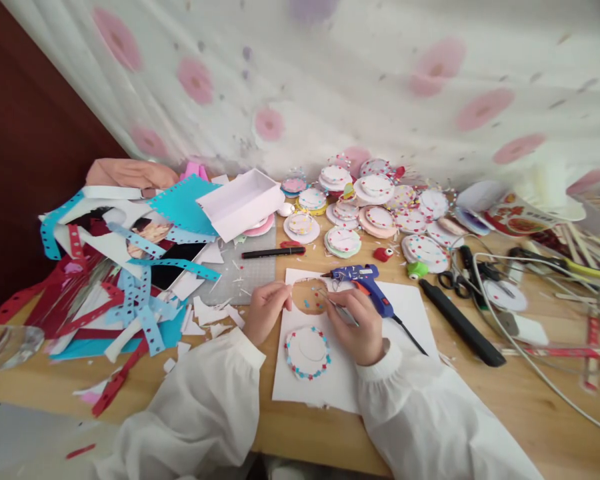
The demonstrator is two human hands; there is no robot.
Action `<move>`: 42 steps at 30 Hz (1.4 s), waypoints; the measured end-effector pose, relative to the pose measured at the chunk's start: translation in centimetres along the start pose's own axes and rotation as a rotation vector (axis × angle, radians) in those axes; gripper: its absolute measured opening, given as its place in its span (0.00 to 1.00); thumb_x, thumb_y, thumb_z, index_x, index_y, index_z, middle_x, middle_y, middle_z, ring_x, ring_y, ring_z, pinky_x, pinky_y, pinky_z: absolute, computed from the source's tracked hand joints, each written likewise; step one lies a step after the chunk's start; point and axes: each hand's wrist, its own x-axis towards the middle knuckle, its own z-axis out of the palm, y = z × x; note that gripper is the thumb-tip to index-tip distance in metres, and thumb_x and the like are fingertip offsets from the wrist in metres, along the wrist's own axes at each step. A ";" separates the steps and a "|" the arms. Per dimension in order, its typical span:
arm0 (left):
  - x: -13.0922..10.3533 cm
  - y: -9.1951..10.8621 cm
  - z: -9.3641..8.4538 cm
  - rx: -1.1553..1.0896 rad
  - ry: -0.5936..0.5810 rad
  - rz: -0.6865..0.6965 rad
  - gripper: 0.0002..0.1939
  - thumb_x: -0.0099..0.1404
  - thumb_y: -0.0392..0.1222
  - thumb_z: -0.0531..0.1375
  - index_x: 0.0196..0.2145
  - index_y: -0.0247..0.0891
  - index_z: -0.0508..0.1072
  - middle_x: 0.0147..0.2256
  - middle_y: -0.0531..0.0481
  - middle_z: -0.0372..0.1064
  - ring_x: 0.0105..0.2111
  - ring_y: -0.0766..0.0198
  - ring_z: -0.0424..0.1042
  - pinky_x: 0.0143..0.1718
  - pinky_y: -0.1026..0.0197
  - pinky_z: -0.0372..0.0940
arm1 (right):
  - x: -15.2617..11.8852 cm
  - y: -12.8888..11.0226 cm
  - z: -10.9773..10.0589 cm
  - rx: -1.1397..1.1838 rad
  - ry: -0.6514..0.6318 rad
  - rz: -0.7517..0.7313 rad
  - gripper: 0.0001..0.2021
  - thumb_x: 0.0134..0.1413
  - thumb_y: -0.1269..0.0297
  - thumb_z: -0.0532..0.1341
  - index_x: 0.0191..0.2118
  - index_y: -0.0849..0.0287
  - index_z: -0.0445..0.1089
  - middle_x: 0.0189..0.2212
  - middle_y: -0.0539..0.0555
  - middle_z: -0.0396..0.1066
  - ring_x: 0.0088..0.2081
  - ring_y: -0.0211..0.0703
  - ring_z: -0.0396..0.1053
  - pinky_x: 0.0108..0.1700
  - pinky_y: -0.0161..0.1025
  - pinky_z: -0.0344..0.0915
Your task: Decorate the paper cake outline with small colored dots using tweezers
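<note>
My left hand (269,310) is closed in a pinch over the upper left edge of a white paper sheet (410,320); what it pinches is too small to make out. Across from it, my right hand (356,325) has its fingers closed around a thin, light-coloured tool (341,311), its tip near a round hole in the sheet. Small blue and red pieces (313,303) lie in that hole. Just below, a circle of red and blue shapes (309,353) rests on the sheet. A blue glue gun (367,283) lies beyond my right hand.
Paper strips and scraps (140,293) heap up at the left beside a white box (243,203). Several decorated paper discs (375,190) stand at the back. Scissors (455,283), a black bar (463,325) and a white cable (520,357) lie right.
</note>
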 end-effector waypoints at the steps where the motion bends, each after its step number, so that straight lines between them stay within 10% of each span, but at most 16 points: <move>1: 0.0 0.0 0.0 -0.001 0.000 0.000 0.20 0.64 0.42 0.53 0.15 0.37 0.62 0.19 0.54 0.59 0.24 0.67 0.59 0.31 0.62 0.55 | 0.0 0.0 0.0 -0.002 -0.004 0.001 0.07 0.53 0.75 0.61 0.35 0.56 0.69 0.29 0.54 0.71 0.33 0.43 0.70 0.34 0.41 0.69; 13: 0.0 0.3 0.2 0.027 -0.011 -0.007 0.20 0.64 0.43 0.53 0.15 0.37 0.62 0.19 0.55 0.59 0.23 0.68 0.60 0.30 0.63 0.55 | -0.1 -0.1 0.5 -0.096 -0.112 -0.008 0.04 0.56 0.73 0.59 0.34 0.57 0.68 0.25 0.53 0.69 0.30 0.43 0.67 0.31 0.40 0.66; 28: 0.0 0.3 0.2 0.011 -0.016 -0.006 0.20 0.63 0.42 0.53 0.15 0.38 0.62 0.19 0.54 0.59 0.23 0.67 0.59 0.30 0.62 0.55 | -0.2 -0.2 -0.3 0.009 0.091 0.198 0.03 0.52 0.71 0.63 0.34 0.57 0.71 0.26 0.51 0.72 0.29 0.41 0.70 0.32 0.38 0.68; 42: 0.0 0.3 0.1 0.041 -0.020 -0.015 0.20 0.63 0.44 0.53 0.15 0.38 0.61 0.19 0.54 0.59 0.23 0.67 0.60 0.31 0.63 0.57 | 0.0 0.2 0.0 -0.043 -0.076 0.052 0.04 0.56 0.72 0.60 0.34 0.56 0.69 0.27 0.53 0.71 0.31 0.43 0.69 0.32 0.40 0.68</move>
